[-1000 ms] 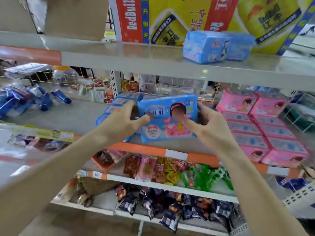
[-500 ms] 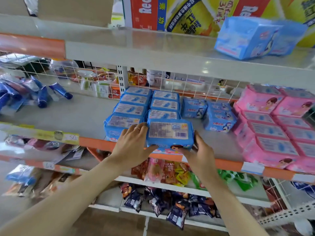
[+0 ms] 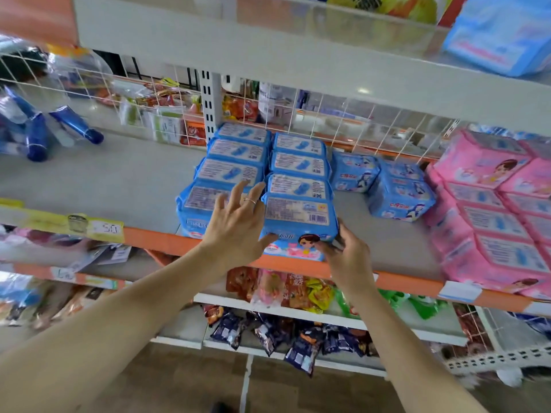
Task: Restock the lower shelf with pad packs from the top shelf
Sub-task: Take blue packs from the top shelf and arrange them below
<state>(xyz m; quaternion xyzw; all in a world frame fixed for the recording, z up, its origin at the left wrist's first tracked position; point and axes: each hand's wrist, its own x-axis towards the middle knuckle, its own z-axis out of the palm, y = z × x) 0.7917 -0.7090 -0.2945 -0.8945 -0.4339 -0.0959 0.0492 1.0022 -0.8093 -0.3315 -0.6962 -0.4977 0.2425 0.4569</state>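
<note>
**Squaring up the front pack on the lower shelf**

So the pack (image 3: 298,217) is sitting right between the two hands, at the front lip of the lower shelf (image 3: 125,177), heading up the right blue row. The right hand (image 3: 347,257) is gripping its near right corner, with the fingers curling onto the front face. The left hand (image 3: 235,231) is hanging loose and splayed, fingers straight, with the thumb nudging the pack's left edge. I can't tell if its fingertips are touching the neighbour (image 3: 199,204).

My take: it's looking like it's poking out over the orange lip a bit. I'd be sliding it away from the hands until it's butting against the one behind, then lining its face up with the neighbour. I'm thinking flat pushes rather than pinching, since the wrapper's looking soft and squishy.

The pack itself is showing puffy blue plastic, a white barcode label facing up and a cartoon girl facing the hands. Another blue one (image 3: 501,34) is waiting on the top shelf (image 3: 298,49), up past the right hand.
</note>
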